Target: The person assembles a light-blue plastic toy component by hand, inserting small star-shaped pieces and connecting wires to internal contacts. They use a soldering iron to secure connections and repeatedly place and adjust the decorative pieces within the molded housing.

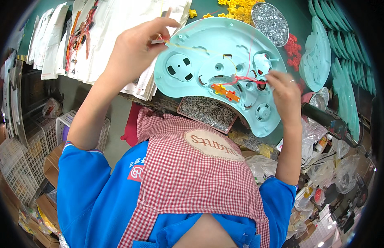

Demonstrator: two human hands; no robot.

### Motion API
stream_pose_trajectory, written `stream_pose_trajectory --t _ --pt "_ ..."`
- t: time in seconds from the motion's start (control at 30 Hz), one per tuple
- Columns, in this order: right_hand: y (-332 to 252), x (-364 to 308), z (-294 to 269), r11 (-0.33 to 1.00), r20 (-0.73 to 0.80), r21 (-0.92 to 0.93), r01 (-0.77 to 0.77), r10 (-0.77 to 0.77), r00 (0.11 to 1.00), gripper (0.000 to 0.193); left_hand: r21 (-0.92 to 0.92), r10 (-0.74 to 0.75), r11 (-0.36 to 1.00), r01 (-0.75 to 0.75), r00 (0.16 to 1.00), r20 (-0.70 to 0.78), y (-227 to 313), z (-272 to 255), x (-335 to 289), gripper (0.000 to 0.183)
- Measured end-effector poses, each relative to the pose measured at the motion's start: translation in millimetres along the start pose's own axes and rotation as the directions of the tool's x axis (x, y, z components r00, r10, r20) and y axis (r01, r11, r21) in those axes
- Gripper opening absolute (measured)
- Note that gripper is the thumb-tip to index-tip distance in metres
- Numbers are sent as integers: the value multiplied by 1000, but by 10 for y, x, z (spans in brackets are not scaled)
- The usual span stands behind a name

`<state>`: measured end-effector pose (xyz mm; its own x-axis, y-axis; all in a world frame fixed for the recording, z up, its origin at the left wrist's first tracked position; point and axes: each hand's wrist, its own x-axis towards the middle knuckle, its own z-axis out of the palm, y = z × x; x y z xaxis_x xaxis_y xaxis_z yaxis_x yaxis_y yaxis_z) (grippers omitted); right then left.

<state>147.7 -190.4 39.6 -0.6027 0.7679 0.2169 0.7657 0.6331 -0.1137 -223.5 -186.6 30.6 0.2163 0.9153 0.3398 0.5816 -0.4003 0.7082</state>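
Observation:
A curved, light-teal plastic shell [196, 35] lies hollow side up before me, with posts, slots and round openings inside. My left hand [140, 45] is closed above its left edge, pinching a small whitish part [158, 41] with a thin yellow wire running across the shell. My right hand [284, 89] is at the shell's right side, its fingers pinched on a bunch of red wires [246, 78]. The fingertips are a little blurred. Between the hands, an orange strip [226, 92] with yellow star-shaped pieces rests in the shell, near the red wires.
White bags or sheets [105, 25] lie at left, with bundled wires [79, 37] on them. Yellow star pieces [239, 9], a round tray of screws [269, 24] and red pieces [293, 51] stand behind. More teal shells [315, 53] are at right. A box of metal parts [206, 111] sits nearer me.

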Motion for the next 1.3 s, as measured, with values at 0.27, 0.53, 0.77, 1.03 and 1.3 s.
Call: stream_pose_trajectory --t 0.27,0.53,0.77,1.03,1.3 --pt "-453 587 438 806 23 590 -43 36 999 21 125 197 974 -189 979 -58 -106 -169 77 18" --pt "-575 588 464 904 106 426 -29 -18 994 15 -165 93 982 -91 996 6 -206 -98 19 10" --pt "-590 639 480 928 152 369 51 -115 982 20 -259 -327 920 296 941 -88 -239 -126 44 8" --pt "-464 524 349 846 81 507 -165 143 986 15 740 62 664 105 979 -195 45 -219 166 12" --pt "-434 393 349 931 36 349 -106 99 994 30 147 137 969 -199 926 352 398 713 -136 67"
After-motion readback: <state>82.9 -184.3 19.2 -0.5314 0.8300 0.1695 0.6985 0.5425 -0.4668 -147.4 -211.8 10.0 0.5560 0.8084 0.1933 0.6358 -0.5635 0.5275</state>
